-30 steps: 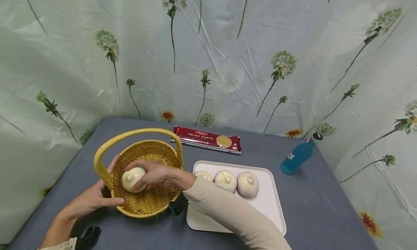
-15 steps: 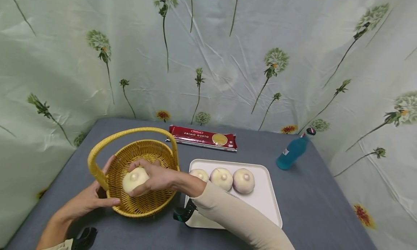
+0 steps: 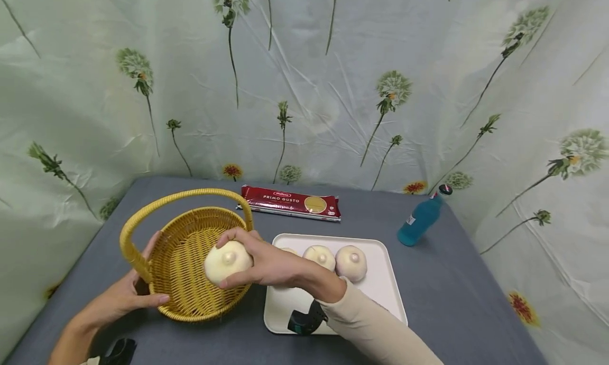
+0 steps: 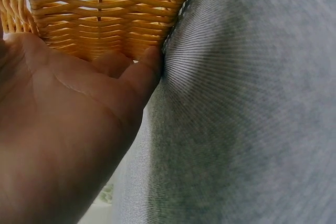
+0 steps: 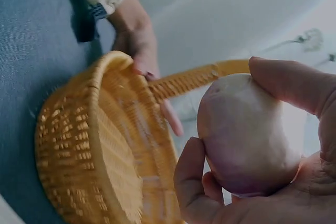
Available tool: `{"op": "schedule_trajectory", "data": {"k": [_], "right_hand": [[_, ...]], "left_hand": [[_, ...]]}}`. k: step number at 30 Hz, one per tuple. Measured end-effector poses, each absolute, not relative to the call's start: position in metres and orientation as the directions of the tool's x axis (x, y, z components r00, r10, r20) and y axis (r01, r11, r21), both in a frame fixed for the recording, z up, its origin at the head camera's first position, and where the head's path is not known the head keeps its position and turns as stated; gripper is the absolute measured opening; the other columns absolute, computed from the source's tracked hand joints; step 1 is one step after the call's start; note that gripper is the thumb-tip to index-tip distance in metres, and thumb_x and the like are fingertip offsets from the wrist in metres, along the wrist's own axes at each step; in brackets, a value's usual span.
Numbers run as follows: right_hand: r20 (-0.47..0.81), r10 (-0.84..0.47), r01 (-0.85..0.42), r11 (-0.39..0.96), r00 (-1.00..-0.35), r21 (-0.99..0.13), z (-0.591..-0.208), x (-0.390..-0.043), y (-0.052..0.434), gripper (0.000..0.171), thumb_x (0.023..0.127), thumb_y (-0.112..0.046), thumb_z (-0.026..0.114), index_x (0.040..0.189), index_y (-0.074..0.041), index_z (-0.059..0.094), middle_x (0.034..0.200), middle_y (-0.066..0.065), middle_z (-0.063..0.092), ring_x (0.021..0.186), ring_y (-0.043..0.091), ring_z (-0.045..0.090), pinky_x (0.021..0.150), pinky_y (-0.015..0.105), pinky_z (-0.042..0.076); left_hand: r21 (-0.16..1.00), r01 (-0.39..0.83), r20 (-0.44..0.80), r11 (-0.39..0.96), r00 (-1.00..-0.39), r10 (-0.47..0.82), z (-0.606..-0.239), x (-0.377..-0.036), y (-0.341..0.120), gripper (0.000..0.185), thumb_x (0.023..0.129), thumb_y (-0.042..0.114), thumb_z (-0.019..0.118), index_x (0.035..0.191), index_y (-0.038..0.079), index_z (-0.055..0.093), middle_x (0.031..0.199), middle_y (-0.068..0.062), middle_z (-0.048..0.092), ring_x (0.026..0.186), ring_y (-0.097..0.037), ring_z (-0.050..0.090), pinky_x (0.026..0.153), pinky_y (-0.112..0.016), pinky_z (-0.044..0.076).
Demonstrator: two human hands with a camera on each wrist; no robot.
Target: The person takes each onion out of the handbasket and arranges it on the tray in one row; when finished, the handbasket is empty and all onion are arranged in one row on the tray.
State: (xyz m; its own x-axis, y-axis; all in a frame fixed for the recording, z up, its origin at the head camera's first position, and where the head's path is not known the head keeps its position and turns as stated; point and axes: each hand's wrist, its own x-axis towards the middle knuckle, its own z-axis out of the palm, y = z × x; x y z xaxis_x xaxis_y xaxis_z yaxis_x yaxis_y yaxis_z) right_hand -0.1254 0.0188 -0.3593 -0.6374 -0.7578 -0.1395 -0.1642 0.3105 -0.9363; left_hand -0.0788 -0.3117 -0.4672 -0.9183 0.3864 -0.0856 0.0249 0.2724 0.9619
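In the head view, my right hand grips a white turnip over the right side of a yellow wicker basket. The right wrist view shows purple on this turnip's skin, with thumb and fingers curled round it. My left hand holds the basket's left side below the arched handle, thumb at the front and fingers partly hidden behind. Up close in the left wrist view, that hand lies against the woven wall. No other turnip shows inside the basket.
Right of the basket lies a white tray with turnips along its back half, one partly hidden by my right hand. Behind them is a red pasta packet. A blue bottle stands at the back right, near the floral curtain.
My right hand has lifted the turnip out of the basket's left part and moved right with it. The left hand keeps its hold on the basket. The whole view has shifted slightly.
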Motion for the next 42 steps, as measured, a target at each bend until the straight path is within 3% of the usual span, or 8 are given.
{"op": "schedule_trajectory", "data": {"k": [6,11,17,25,30,35,42], "right_hand": [[-0.114,-0.678,-0.149,0.317,-0.726,-0.937,-0.349,-0.122,0.06,0.052,0.082,-0.019,0.083,0.121,-0.034,0.052,0.126,0.001,0.042,0.113,0.015,0.048,0.091,0.033,0.047],[-0.106,-0.648,-0.13,0.305,-0.754,-0.943,-0.342,-0.122,0.097,0.052,0.086,-0.018,0.08,0.124,-0.03,0.048,0.137,0.007,0.037,0.112,0.022,0.056,0.092,0.037,0.048],[-0.07,-0.609,-0.105,0.247,-0.79,-0.963,-0.346,-0.118,0.145,0.055,0.088,-0.015,0.077,0.13,-0.021,0.041,0.139,0.01,0.043,0.116,0.027,0.055,0.094,0.042,0.047],[-0.124,-0.496,-0.038,0.305,-0.86,-0.952,-0.359,-0.113,0.204,0.055,0.094,-0.019,0.071,0.136,-0.017,0.035,0.143,0.017,0.036,0.121,0.035,0.047,0.094,0.043,0.045],[-0.088,-0.439,-0.063,0.318,-0.894,-0.946,-0.37,-0.108,0.237,0.054,0.096,-0.013,0.067,0.138,-0.011,0.033,0.144,0.018,0.032,0.122,0.03,0.046,0.092,0.037,0.047],[-0.083,-0.38,-0.064,0.359,-0.921,-0.931,-0.381,-0.104,0.26,0.061,0.096,-0.013,0.067,0.145,-0.012,0.03,0.146,0.021,0.033,0.122,0.023,0.049,0.089,0.04,0.048],[-0.124,-0.301,-0.017,0.426,-0.945,-0.905,-0.393,-0.107,0.282,0.067,0.094,-0.016,0.071,0.15,-0.014,0.034,0.151,0.02,0.033,0.122,0.033,0.046,0.084,0.039,0.052]], "left_hand": [[0.961,0.03,-0.081,0.273,-0.919,0.387,-0.47,-0.079,-0.314,0.12,0.09,0.0,0.07,0.155,0.04,-0.023,0.158,-0.035,-0.022,0.116,0.024,0.034,0.086,-0.013,0.042],[0.957,0.033,-0.081,0.287,-0.923,0.377,-0.47,-0.08,-0.314,0.122,0.089,0.0,0.071,0.155,0.043,-0.021,0.158,-0.034,-0.022,0.115,0.024,0.032,0.087,-0.011,0.04],[0.967,0.0,-0.102,0.254,-0.915,0.389,-0.468,-0.079,-0.312,0.123,0.089,-0.001,0.071,0.154,0.045,-0.023,0.157,-0.039,-0.018,0.114,0.022,0.038,0.085,-0.014,0.044],[0.968,-0.004,-0.105,0.251,-0.916,0.388,-0.469,-0.078,-0.311,0.121,0.09,0.0,0.07,0.155,0.042,-0.023,0.157,-0.039,-0.017,0.115,0.022,0.038,0.085,-0.013,0.044],[0.971,0.013,-0.087,0.24,-0.911,0.402,-0.469,-0.078,-0.312,0.121,0.09,-0.002,0.069,0.155,0.04,-0.023,0.157,-0.04,-0.018,0.117,0.019,0.04,0.087,-0.014,0.045],[0.975,0.02,-0.074,0.222,-0.909,0.41,-0.468,-0.078,-0.313,0.12,0.09,-0.003,0.068,0.155,0.038,-0.024,0.156,-0.039,-0.021,0.118,0.02,0.04,0.087,-0.014,0.045],[0.973,0.037,-0.061,0.227,-0.91,0.41,-0.467,-0.08,-0.31,0.12,0.09,-0.003,0.069,0.156,0.038,-0.023,0.157,-0.038,-0.021,0.119,0.021,0.037,0.088,-0.012,0.043]]}}
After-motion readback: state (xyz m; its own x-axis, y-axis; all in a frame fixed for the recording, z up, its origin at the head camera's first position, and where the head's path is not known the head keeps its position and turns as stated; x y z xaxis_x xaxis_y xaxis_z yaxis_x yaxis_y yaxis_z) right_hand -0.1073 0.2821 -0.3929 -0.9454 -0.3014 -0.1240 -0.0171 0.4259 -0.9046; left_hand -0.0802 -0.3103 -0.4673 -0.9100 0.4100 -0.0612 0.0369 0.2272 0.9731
